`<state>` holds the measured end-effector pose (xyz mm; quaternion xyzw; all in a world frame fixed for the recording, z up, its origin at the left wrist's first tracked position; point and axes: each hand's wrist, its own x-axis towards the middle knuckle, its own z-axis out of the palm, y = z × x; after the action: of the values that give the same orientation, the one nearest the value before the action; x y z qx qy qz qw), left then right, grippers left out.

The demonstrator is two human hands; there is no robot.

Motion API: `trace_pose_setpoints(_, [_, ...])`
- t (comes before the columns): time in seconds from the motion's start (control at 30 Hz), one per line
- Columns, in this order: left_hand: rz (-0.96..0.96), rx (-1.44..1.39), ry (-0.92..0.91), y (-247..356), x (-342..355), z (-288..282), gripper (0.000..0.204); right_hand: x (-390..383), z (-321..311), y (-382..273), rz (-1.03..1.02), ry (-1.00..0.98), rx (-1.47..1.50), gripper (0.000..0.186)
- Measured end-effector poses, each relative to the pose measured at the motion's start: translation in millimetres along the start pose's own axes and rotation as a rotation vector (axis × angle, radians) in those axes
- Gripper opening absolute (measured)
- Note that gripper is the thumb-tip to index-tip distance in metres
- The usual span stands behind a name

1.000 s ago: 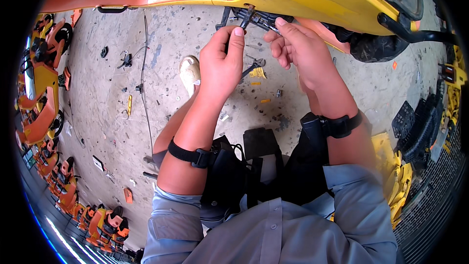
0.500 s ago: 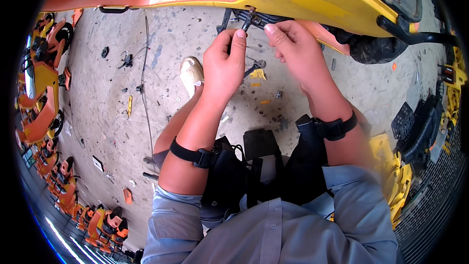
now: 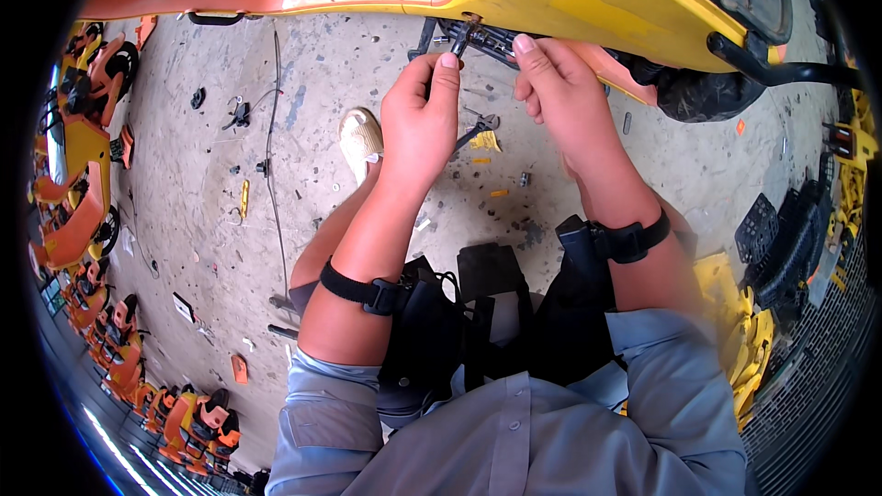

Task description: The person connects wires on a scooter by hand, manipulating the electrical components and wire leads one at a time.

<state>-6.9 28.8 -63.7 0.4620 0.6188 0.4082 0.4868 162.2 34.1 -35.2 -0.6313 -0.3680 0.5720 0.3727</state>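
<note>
My left hand (image 3: pixel 420 110) is closed round the shiny handle of a wrench (image 3: pixel 462 40), thumb on top. The head of this tool sits at the lower edge of the yellow and orange vehicle body (image 3: pixel 570 5), by a small rusty hole. My right hand (image 3: pixel 568 83) is just to the right, fingers curled and thumb tip pressed toward the forefinger. Beside that thumb are dark metal parts (image 3: pixel 501 39) under the body; whether the fingers hold one of them is hidden. On the floor between my forearms lies an adjustable wrench (image 3: pixel 480 129).
Small yellow scraps (image 3: pixel 499 192), a socket (image 3: pixel 525 179) and a black cable (image 3: pixel 273 138) are scattered on the concrete floor. A black handlebar (image 3: pixel 781 62) juts out at right. Black plastic parts (image 3: pixel 785 225) and yellow panels (image 3: pixel 753 340) lie right; orange vehicles (image 3: pixel 83 188) line the left.
My right hand has shifted slightly right, away from the left hand, baring more of the dark metal parts. My left hand stays nearly in place with the wrench, tilted a little.
</note>
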Motion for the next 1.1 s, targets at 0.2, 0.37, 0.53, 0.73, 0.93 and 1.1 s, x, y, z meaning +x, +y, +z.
trace_pose_setpoints(0.2, [0.003, 0.028, -0.003, 4, -1, 1, 0.029, 1, 4, 16, -0.229, 0.030, -0.036, 0.032])
trace_pose_setpoints(0.37, [-0.009, 0.016, 0.000, 3, -1, -1, 0.029, -4, 6, 4, -0.109, 0.026, -0.012, 0.027])
trace_pose_setpoints(0.53, [-0.016, 0.022, 0.008, 4, -2, -1, 0.029, -5, -4, 1, 0.037, -0.080, 0.056, 0.023])
trace_pose_setpoints(0.73, [-0.009, 0.010, 0.010, 4, -2, 0, 0.030, -1, 7, 15, -0.240, 0.049, 0.023, 0.029])
trace_pose_setpoints(0.93, [-0.018, 0.022, 0.009, 1, -2, 0, 0.030, -5, -1, 2, 0.027, -0.025, -0.041, 0.026])
trace_pose_setpoints(1.1, [-0.029, -0.003, -0.005, 3, -2, -1, 0.032, -1, 6, 22, -0.325, 0.125, -0.114, 0.016])
